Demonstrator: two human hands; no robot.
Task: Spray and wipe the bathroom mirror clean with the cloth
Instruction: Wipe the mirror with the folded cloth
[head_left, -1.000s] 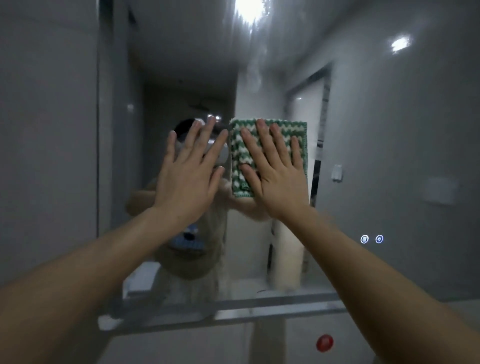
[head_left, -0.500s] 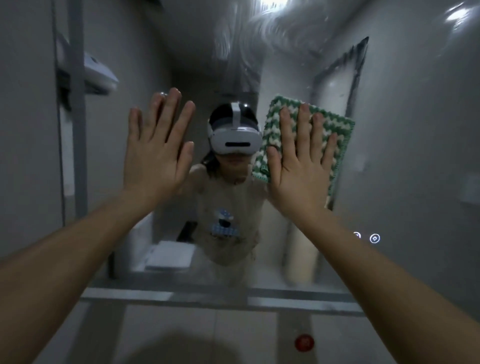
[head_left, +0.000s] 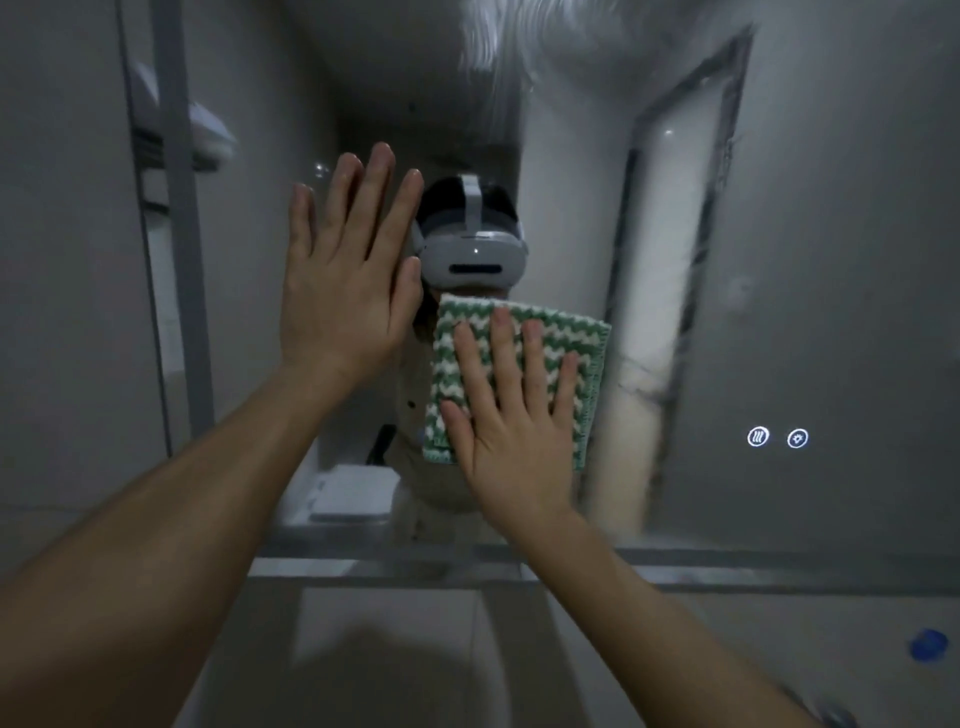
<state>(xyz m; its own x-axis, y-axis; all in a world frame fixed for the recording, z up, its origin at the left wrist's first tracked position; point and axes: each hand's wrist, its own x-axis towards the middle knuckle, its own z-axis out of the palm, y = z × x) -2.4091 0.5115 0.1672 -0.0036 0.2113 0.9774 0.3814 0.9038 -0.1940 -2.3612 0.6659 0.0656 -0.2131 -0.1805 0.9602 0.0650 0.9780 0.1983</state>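
The bathroom mirror (head_left: 810, 218) fills most of the head view, with streaky wet smears near its top middle. A green and white zigzag cloth (head_left: 587, 343) lies flat on the glass at the centre. My right hand (head_left: 514, 415) presses it against the mirror with straight, spread fingers. My left hand (head_left: 345, 291) is held flat and open up at the glass, just left of the cloth, holding nothing. No spray bottle is in view.
Two lit touch icons (head_left: 777, 437) glow on the mirror's lower right. The mirror's bottom edge (head_left: 727, 569) runs across above a tiled wall. A blue object (head_left: 929, 644) sits at the far lower right. The mirror's left frame (head_left: 179, 260) stands upright.
My right hand has slid the cloth down the glass and a little left. My left hand stayed flat at the mirror, shifting slightly right in view.
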